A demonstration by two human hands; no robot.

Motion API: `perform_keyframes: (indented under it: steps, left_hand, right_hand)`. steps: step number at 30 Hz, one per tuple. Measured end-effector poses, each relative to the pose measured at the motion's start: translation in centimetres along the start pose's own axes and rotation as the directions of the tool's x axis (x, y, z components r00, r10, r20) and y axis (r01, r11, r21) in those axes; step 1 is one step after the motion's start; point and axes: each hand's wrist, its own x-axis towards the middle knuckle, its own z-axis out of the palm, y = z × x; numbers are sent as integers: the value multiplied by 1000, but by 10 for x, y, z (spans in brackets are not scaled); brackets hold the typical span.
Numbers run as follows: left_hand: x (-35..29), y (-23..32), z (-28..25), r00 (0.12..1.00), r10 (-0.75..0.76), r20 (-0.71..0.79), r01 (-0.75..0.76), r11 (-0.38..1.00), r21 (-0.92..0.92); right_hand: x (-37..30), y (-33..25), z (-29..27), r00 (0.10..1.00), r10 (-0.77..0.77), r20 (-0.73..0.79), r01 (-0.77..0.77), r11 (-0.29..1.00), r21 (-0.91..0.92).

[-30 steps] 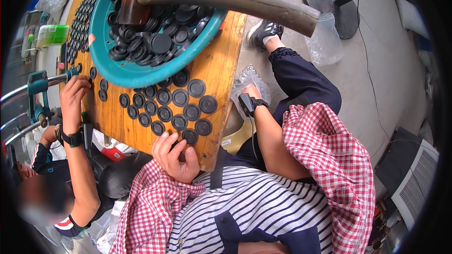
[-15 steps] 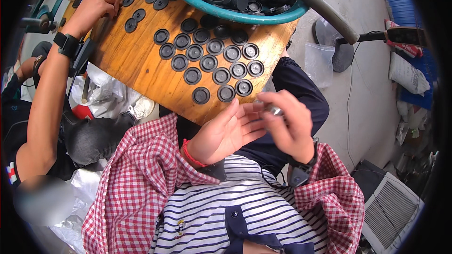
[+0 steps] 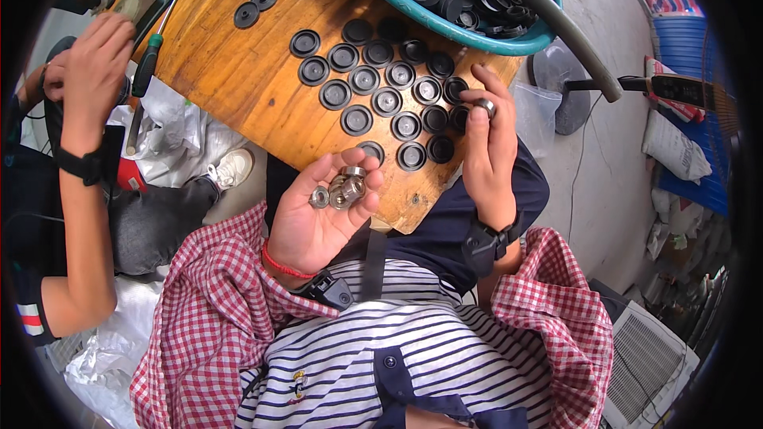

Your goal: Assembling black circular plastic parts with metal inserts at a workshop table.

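Note:
My left hand is cupped palm up at the table's near edge, fingers curled round several small shiny metal ball bearings. My right hand is raised over the right side of the table and pinches one ball bearing between thumb and finger. Beside it, round black plastic discs with raised rims lie spread in loose rows on the wooden table. My right fingers partly cover the rightmost discs.
A teal basin full of black discs stands at the far right of the table, a grey pipe slanting over it. At left, a co-worker's hand is near a green-handled screwdriver. White sacks lie on the right.
My hands have moved apart: the right has gone forward to the discs with a bearing, and the left palm now shows several bearings. The co-worker's hand has left the tabletop. The view has shifted.

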Motion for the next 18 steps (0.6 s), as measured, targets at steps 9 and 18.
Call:
perform_keyframes:
  steps: [9, 18]
  left_hand:
    - [1, -4, 7, 998, 57, -17, -54, 988, 145]
    - [-3, -6, 5, 998, -68, -11, 69, 963, 261]
  right_hand:
    - [6, 0, 14, 997, -71, 39, 76, 986, -147]
    - [12, 48, -14, 996, -30, 85, 77, 775, -627]
